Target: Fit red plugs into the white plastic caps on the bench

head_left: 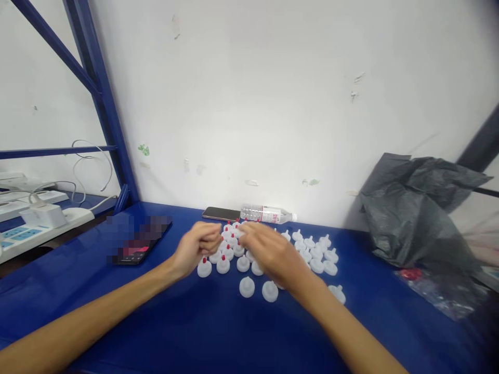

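My left hand (pixel 198 246) is closed, its fingers curled against the thumb at the left edge of a group of white nozzle caps. Whatever is in its pinch is hidden. My right hand (pixel 268 252) reaches over the middle of the caps, fingers bent together and pointing left; what they grip cannot be made out. Below my left hand stands a white cap with a red tip (pixel 204 267), with another red-tipped cap (pixel 223 264) beside it. Plain white caps without red tips (pixel 247 286) stand in front and to the right of my right hand.
Behind the caps, a phone (pixel 221 213) and a clear plastic bottle (pixel 268 214) lie by the wall. Another phone (pixel 144 241) is on the blue table (pixel 175 332) at left. A dark plastic bag (pixel 413 208) and a clear bag with red pieces (pixel 411 274) are at right.
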Tool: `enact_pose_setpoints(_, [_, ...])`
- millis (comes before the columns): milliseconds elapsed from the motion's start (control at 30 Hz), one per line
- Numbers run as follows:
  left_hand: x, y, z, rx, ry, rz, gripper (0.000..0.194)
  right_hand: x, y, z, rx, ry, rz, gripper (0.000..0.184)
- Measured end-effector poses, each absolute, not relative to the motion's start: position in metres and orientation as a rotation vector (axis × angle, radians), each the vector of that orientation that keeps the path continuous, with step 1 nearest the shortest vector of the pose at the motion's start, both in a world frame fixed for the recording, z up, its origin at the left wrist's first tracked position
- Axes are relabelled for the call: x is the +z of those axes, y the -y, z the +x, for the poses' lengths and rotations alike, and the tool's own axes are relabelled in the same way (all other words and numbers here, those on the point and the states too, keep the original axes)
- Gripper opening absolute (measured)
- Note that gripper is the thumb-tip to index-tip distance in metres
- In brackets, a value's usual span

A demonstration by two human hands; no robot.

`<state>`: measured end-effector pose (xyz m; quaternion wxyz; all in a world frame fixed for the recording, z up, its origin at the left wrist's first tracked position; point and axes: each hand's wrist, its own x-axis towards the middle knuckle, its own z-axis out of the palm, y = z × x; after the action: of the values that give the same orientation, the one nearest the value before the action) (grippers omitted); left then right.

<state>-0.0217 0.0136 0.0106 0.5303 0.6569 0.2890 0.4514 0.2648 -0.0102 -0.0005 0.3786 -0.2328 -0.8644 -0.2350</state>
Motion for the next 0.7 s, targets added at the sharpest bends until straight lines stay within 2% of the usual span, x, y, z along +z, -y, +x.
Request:
enact_pose_setpoints(100, [0.022, -0.028, -0.041, 1.347, -0.708, 1.548, 0.089, 0.007, -0.003, 0.312, -0.501, 2.014, -1.033, 0.022])
enact_pose_setpoints(267, [0.022, -0.05, -0.058, 1.439, -0.938, 1.675, 0.081, 0.02, -0.012, 0.354, -0.38, 1.865, -1.333, 0.033])
enact_pose_setpoints(433, [0.007, -0.059, -0.056, 1.346, -1.113, 1.79, 0.064, 0.013, -0.014, 0.342, -0.166, 2.06, -1.347, 0.044])
enact_pose_setpoints(567, [0.004, -0.065, -0.062, 1.291, -1.268, 1.955, 0.06, 0.012, -0.013, 0.339, -0.095, 2.164, -1.341, 0.039])
enact_pose_setpoints(700, [0.003, -0.074, -0.071, 1.246, -1.431, 2.093, 0.046, 0.013, -0.012, 0.341, -0.021, 2.247, -1.371, 0.031])
